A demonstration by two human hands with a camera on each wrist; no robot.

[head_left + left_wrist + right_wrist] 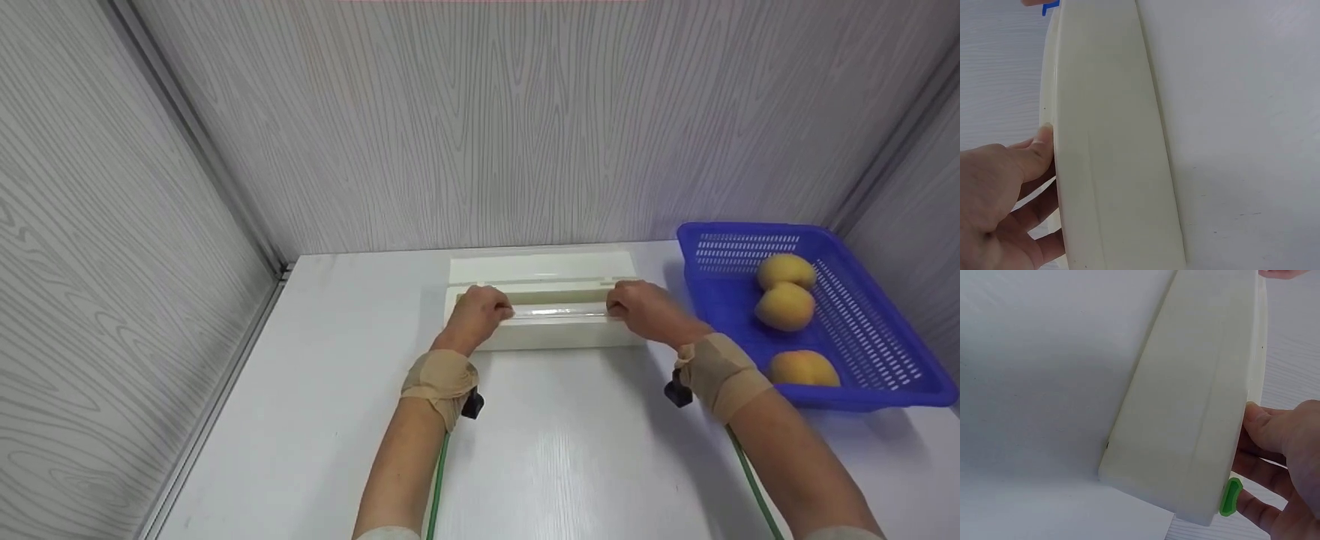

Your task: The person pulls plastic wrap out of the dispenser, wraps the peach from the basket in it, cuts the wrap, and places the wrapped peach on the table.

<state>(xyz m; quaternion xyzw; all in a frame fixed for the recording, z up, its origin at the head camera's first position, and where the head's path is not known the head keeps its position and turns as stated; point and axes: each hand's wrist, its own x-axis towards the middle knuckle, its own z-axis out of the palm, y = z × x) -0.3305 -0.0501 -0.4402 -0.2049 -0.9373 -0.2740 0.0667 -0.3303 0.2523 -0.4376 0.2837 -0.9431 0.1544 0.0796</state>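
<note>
A long white plastic wrap dispenser box [562, 337] stands near the back wall, its lid [540, 265] tipped back. A shiny clear band of plastic wrap [559, 310] spans the opening between my hands. At its left end my left hand [480, 309] pinches the wrap with thumb and fingers. My right hand [641, 306] does the same at the other end. Both wrist views show the thumbs at the box's top edge, while the box hides the fingertips. A small green piece [1231, 496] sits at the box's end, beside my right fingers.
To the right stands a blue perforated basket [720, 300] holding a few yellow-orange peaches [785, 306]. Grey wood-grain panels [480, 135] enclose the white table [337, 390] at the back and sides. Green cables [439, 480] run along both forearms.
</note>
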